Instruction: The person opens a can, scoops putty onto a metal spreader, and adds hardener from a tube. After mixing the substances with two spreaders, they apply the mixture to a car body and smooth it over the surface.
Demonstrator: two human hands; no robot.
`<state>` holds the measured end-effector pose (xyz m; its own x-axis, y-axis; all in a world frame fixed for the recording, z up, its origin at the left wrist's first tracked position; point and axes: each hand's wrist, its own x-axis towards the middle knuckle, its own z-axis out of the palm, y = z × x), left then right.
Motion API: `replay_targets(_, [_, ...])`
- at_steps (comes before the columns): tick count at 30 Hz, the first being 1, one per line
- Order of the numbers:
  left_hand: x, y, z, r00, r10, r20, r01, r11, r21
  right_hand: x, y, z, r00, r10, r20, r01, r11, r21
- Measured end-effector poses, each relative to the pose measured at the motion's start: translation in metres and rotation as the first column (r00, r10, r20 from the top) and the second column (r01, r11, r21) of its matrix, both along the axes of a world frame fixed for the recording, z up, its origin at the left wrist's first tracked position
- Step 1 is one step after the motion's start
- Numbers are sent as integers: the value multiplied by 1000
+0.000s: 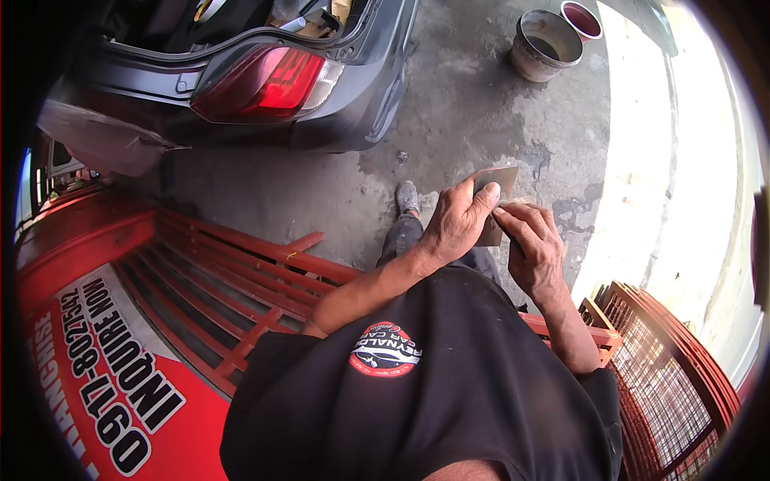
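Observation:
My left hand (459, 220) is closed on a thin, flat, brownish-grey sheet that looks like sandpaper (504, 178), thumb pressed on its face. Close beside it, my right hand (533, 242) has its fingers curled and pinched at the sheet's lower right edge. Part of the sheet shows above the left thumb, and another part hangs below between the hands. My fingers hide its middle. Both hands are in front of my chest, over the concrete floor.
A dark grey car (353, 112) with a red tail light (273, 84) and open rear stands ahead left. Two buckets, one grey (539, 64) and one reddish (584, 18), stand on the floor. A red slatted metal bench (208, 272) is at left, a red mesh frame (658, 369) at right.

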<state>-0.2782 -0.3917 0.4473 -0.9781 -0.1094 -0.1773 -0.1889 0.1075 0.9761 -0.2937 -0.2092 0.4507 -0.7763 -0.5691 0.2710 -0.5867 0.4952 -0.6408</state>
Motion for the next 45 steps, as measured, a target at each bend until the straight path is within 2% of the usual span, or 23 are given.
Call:
replay_targets(4, [-1,-15,-30,990,137,35,-139,988,72,9,7,-1,985,163,51,-166,984,65])
replay_targets(6, [-9,-22,-30,951,307,45,-308,912,272,7,17,6,962,243,126,-254,964,82])
replay_targets(9, [-12,-16,-19,907,404,118,-410,785,464,2,8,27,987,139,-78,-145,987,-71])
replay_targets(11, [-12,-8,-10,891,381,247,-449,661,601,4,0,35,973,182,-140,-199,973,-117])
replay_targets(13, [-6,-20,-12,916,126,380,-395,441,806,-1,-6,20,977,144,-154,-157,985,-74])
replay_targets(15, [-5,-23,-3,920,80,384,-380,420,824,-11,8,-21,978,-40,-205,51,998,47])
replay_targets(16, [-4,-21,-6,915,140,378,-398,457,796,-17,13,-24,968,-69,-239,114,977,178])
replay_targets(18, [-3,-19,-19,900,247,358,-435,529,729,-16,17,-27,979,-102,-179,121,988,100])
replay_targets(19, [-1,-19,-27,923,281,263,-384,706,595,-14,9,-12,984,-90,-152,99,993,58])
replay_targets(21, [-4,-18,-37,964,261,50,-265,939,219,-4,-6,12,997,76,26,-80,976,201])
replay_targets(22, [-4,-21,-31,977,203,67,-212,961,180,-3,-3,24,992,125,27,-128,976,178])
replay_targets(23, [-6,-21,-23,974,158,165,-212,894,395,-4,-1,34,984,177,24,-179,972,154])
replay_targets(25, [-8,-22,-5,948,-1,317,-246,626,739,-7,3,31,973,150,-177,-131,985,117])
replay_targets(26, [-8,-24,3,938,-23,346,-288,504,814,-9,11,17,954,138,-264,-117,989,94])
replay_targets(28, [-8,-24,4,952,2,307,-263,523,811,-14,30,-14,941,70,-330,-38,994,102])
replay_targets(29, [-10,-23,7,948,26,318,-282,536,796,-18,37,-14,942,36,-333,35,978,206])
replay_targets(31, [-8,-26,-21,986,24,163,-118,789,603,-26,37,-13,951,-15,-310,72,982,174])
replay_targets(33, [-12,-17,-3,995,-89,52,70,955,287,-24,12,8,980,-55,-191,74,993,93])
replay_targets(35, [-12,1,3,1000,-11,22,7,990,143,-16,0,3,999,-25,-31,26,1000,15])
replay_targets(39, [-5,-16,-46,993,37,115,-24,993,-113,-5,11,-5,990,139,11,-140,989,57])
replay_targets(40, [-11,-12,-48,983,170,69,-181,963,201,-6,17,2,982,177,57,-182,980,79])
replay_targets(43, [-28,-15,-15,933,334,133,-355,797,488,-13,24,18,986,166,12,-167,986,10])
replay_targets(45, [-26,-12,-11,929,310,205,-370,730,574,-14,19,27,982,174,-74,-178,982,-59])
